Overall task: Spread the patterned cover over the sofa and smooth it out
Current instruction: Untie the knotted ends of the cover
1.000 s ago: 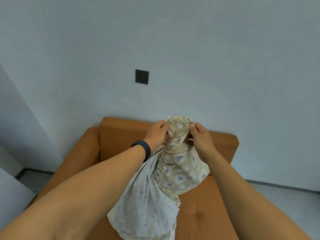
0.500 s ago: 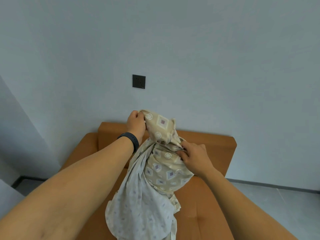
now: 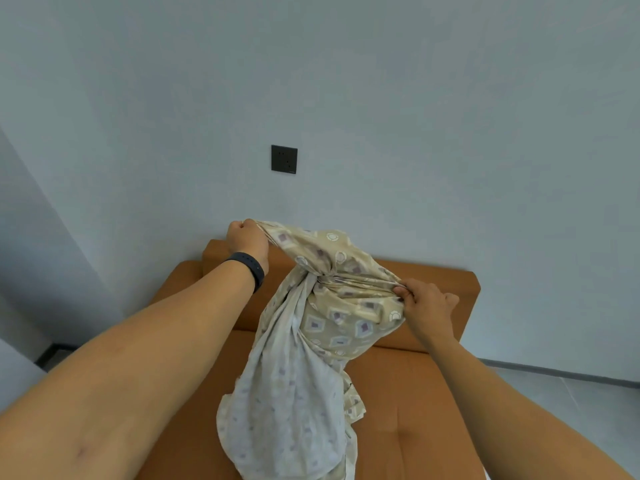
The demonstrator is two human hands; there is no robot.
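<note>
The patterned cover, beige with squares and circles and a pale underside, hangs bunched and twisted above the orange sofa. My left hand, a dark band on its wrist, grips one end of the cover up near the sofa's backrest top. My right hand pinches another part of the cloth lower down and to the right. Between the two hands the fabric is pulled taut, with a twisted knot in the middle. The rest droops down onto the seat.
A pale wall stands right behind the sofa, with a dark socket plate on it. The sofa's left armrest sits close to a wall corner. Grey floor shows to the right of the sofa.
My hands, close together on the bunched cloth a second ago, have pulled apart: the left went up and left, the right down and right, stretching the cover between them.
</note>
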